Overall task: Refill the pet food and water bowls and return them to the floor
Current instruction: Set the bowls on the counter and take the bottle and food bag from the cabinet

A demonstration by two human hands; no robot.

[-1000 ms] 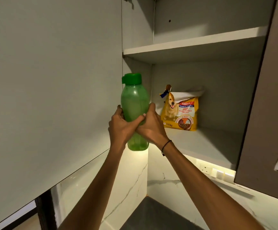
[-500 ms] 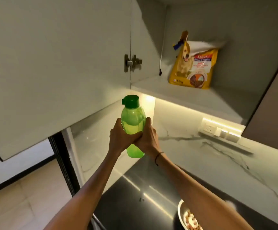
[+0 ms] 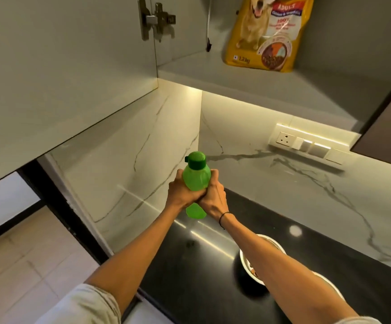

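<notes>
A green plastic bottle (image 3: 196,175) with a dark green cap stands upright in the air above the black counter (image 3: 189,265). My left hand (image 3: 182,192) and my right hand (image 3: 213,195) both wrap around its middle. A yellow dog food bag (image 3: 263,33) stands on the open cabinet's bottom shelf (image 3: 255,85), above and to the right. A bowl (image 3: 248,265) holding some kibble sits on the counter, mostly hidden under my right forearm. The rim of a second bowl (image 3: 330,285) shows just behind that arm.
The open cabinet door (image 3: 61,78) hangs at upper left, level with my head. A socket and switch strip (image 3: 306,143) is on the marble back wall. A brown cabinet door (image 3: 390,127) closes the upper right. Tiled floor (image 3: 26,265) lies at lower left.
Both hands have brought the green bottle down from shelf height and out of the cabinet to just above the counter. My view has tilted down, so the bowls now show.
</notes>
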